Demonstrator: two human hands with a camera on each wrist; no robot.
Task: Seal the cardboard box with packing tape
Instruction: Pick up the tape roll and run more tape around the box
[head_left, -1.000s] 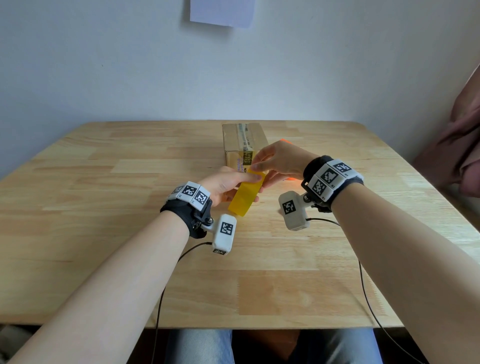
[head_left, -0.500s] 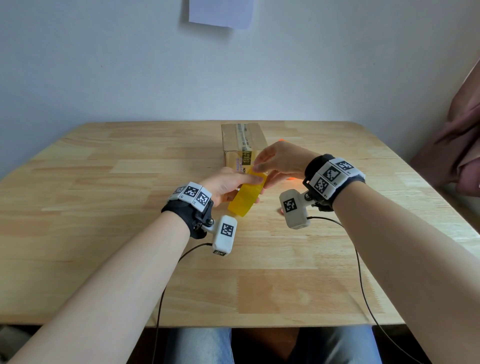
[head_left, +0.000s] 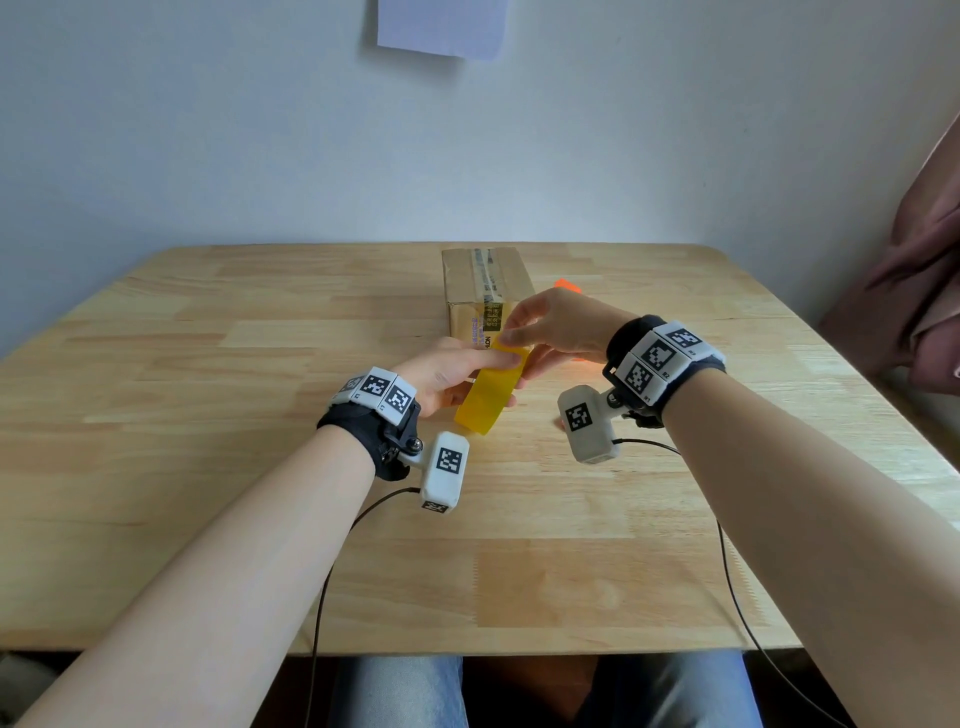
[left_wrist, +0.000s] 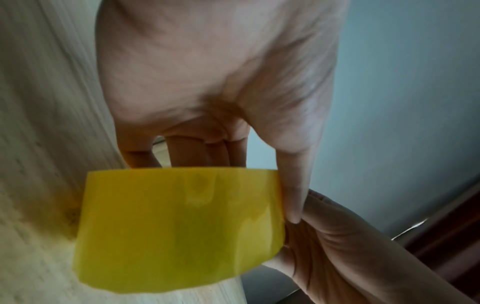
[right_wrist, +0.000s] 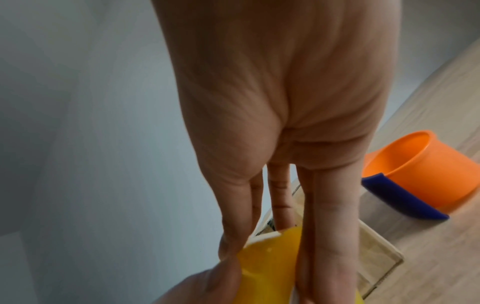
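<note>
Cardboard box (head_left: 485, 291) sits on the wooden surface (head_left: 208, 493) at centre-far, long axis running away from the viewer, a strip of printed tape already along its top and down the near end face. Just this side of it, held above the surface, is the yellow tape roll (head_left: 488, 397). Left hand (head_left: 449, 371) grips the roll from the left, thumb along its top edge, fingers curled behind it; in the left wrist view the roll (left_wrist: 179, 228) fills the lower frame with the left hand's fingers (left_wrist: 182, 152) behind it and the thumb down its right edge. Right hand (head_left: 558, 327) is at the roll's far upper end, thumb and fingers pinching at the tape edge; the right wrist view shows the right hand's fingers (right_wrist: 324, 216) laid straight along the yellow tape (right_wrist: 270, 271), with the left thumb pressing in from the lower left. Both hands together on the roll, touching each other at the fingertips. Whether a loose end has been peeled free cannot be told.

Orange dispenser with a dark blue edge (right_wrist: 415, 176) lies on the surface right of the box, mostly hidden behind the right hand in the head view. A paper sheet (head_left: 441, 26) is stuck on the wall. Pinkish fabric (head_left: 919, 280) at far right.
</note>
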